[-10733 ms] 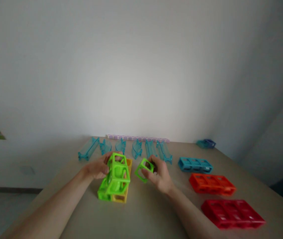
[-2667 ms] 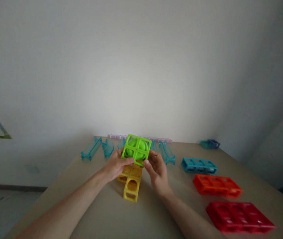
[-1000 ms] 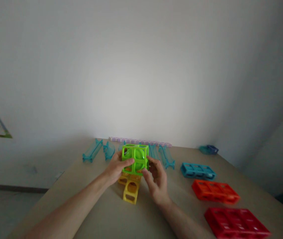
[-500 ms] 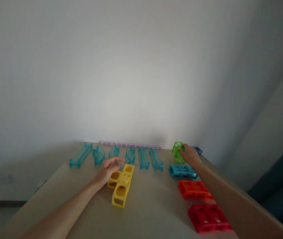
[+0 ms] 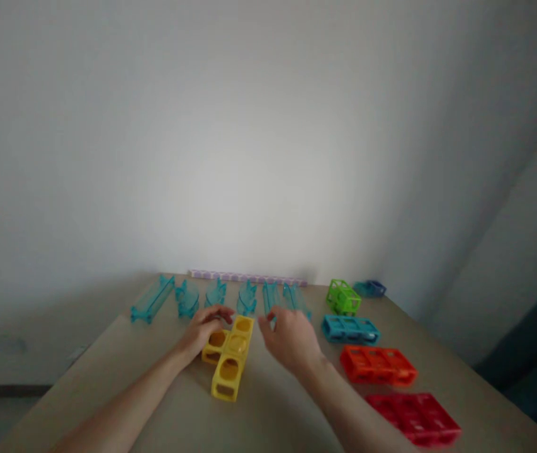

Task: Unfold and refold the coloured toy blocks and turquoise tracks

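A yellow assembly of joined open cubes (image 5: 238, 344) with round holes lies on the table in front of me, one cube jutting to its left. My left hand (image 5: 204, 330) is at its rear left side, fingers apart and curved, close to or touching the jutting cube; exact contact is unclear. My right hand (image 5: 291, 336) hovers just right of the yellow cubes, thumb and fingers loosely bent with a gap between them. Nothing shows in it. Behind both hands, translucent teal track pieces (image 5: 187, 297) stand in a row.
At the right are green open cubes (image 5: 344, 297), a blue block row (image 5: 350, 329), an orange one (image 5: 378, 365) and a red one (image 5: 422, 418). Dark blue pieces (image 5: 374, 289) sit at the far right corner. A purple-patterned strip (image 5: 249, 277) lies along the wall.
My right hand has left the green cubes and come leftward beside the yellow assembly. The green cubes now sit lower and flatter on the table. My left hand has barely moved.
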Demonstrator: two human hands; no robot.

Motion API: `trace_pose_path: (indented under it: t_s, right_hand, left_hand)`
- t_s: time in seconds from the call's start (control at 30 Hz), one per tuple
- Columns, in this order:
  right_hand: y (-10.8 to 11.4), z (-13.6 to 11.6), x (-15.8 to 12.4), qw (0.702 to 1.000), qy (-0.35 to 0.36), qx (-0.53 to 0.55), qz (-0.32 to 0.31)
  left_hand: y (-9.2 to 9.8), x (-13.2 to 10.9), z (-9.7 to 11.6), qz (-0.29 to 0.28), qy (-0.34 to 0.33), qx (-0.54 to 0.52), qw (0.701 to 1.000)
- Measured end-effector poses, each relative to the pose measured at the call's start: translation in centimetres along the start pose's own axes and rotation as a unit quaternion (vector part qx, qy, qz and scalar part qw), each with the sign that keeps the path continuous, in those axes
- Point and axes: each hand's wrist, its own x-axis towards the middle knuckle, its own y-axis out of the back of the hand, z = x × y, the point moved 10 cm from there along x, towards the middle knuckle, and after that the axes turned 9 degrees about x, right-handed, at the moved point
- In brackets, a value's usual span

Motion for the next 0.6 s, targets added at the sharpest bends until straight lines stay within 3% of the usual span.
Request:
trace_pose_path:
  t_s: [0.07,0.23,0.37,0.6]
  right_hand:
    - [-2.9,-2.1,-1.1,0.999,0.008,0.037,0.011]
    - [-7.7,-2.1,-1.3,0.981,0.012,0.189,-0.036]
    - [-8.5,-0.9,-1.1,0.959,-0.005,0.28,-0.047]
    - [-8.1,-1.0,-1.5,0.933,-0.01,0.36,-0.017]
  left_hand:
    - [0.5,-0.1,-0.1,0.025,0.0,-0.006,1.0]
    - [0.4,-0.2,-0.2,0.021,0.003,-0.008,1.0]
    - [-0.4,-0.4,0.1,-0.003,0.012,0.014,1.0]
    - [1.0,-0.1,-0.2,0.058,0.011,-0.02,0.998]
